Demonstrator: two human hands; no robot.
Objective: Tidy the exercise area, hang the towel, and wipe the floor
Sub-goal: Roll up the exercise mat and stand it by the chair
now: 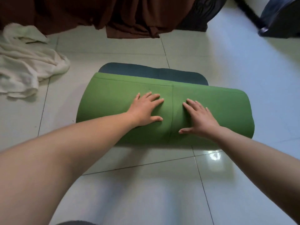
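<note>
This looks like a room in a home, used as a spot for exercise. The glossy pale tiled floor [146, 184] with thin dark grout lines is a household finish. A rolled green foam exercise mat with a dark blue inner face [203, 111] lies on it. A crumpled off-white towel [24, 70] sits loose on the tiles to the left. Brown draped fabric [113, 15] hangs to the floor at the far side, beside dark carved wooden furniture [204, 12].
</note>
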